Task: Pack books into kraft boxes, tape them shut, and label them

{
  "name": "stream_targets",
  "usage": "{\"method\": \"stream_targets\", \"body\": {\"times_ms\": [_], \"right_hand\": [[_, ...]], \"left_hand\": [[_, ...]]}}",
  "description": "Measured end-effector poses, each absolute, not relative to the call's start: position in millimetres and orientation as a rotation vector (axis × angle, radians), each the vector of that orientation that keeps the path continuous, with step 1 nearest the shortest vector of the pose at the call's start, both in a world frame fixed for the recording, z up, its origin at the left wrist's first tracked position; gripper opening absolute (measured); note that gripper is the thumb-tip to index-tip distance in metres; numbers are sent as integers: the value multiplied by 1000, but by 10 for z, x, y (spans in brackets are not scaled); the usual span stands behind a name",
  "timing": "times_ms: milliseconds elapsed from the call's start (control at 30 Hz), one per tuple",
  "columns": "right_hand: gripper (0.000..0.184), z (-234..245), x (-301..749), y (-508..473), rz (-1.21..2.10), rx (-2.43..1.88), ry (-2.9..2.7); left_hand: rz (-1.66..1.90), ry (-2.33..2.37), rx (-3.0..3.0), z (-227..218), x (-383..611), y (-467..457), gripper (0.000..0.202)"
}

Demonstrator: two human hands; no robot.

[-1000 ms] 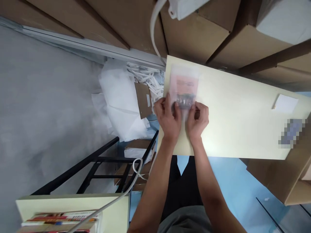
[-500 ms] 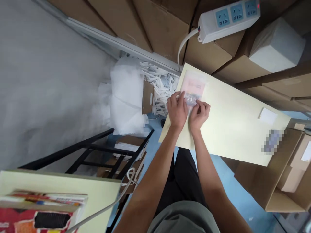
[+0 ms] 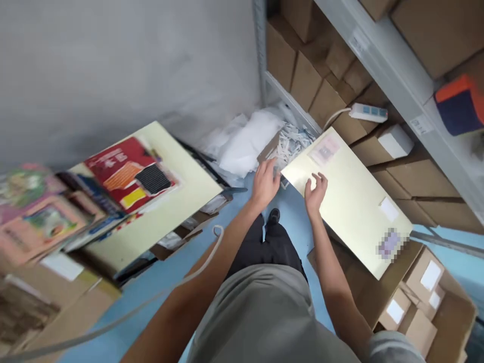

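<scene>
A clear plastic bag (image 3: 324, 149) with a pink card inside lies flat on the far end of a pale yellow tabletop (image 3: 351, 201). My left hand (image 3: 264, 183) hovers off the table's near-left corner, fingers spread, holding nothing. My right hand (image 3: 315, 192) is over the table's left end, fingers loosely curled and apart, empty. Both hands are a short way from the bag and do not touch it.
A second pale table (image 3: 166, 201) at left carries red and coloured books (image 3: 128, 171). White wrapping (image 3: 245, 143) and paper strips (image 3: 293, 141) lie on the floor. Shelving (image 3: 381, 65) with cardboard boxes (image 3: 321, 96) and a power strip (image 3: 368, 112) stands behind. An open box (image 3: 423, 297) sits at lower right.
Both hands have let go of the plastic bag, which now lies flat on the table. The view has swung up and left, bringing the book table into sight.
</scene>
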State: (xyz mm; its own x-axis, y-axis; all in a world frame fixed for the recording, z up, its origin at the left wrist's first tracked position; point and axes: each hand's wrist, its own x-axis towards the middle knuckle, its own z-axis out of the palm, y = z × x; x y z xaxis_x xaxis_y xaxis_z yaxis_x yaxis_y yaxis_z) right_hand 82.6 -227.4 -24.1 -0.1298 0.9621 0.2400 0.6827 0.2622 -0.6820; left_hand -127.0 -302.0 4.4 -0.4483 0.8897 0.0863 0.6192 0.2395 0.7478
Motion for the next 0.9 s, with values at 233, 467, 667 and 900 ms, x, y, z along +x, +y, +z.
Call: {"method": "stream_targets", "body": {"times_ms": [233, 467, 667, 900], "right_hand": [[33, 567, 262, -4042, 978, -1095, -2170], [31, 797, -1267, -5456, 1451, -474, -2519], [21, 685, -2891, -6926, 1765, -265, -2704], [13, 513, -3562, -7937, 1869, -272, -2798]], "left_hand": [[1266, 2609, 665, 520, -1941, -5828, 50], [1360, 2912, -104, 742, -2414, -8019, 54], [1054, 2923, -470, 831, -3015, -9182, 67], [904, 2772, -326, 829, -3422, -9484, 68]]}}
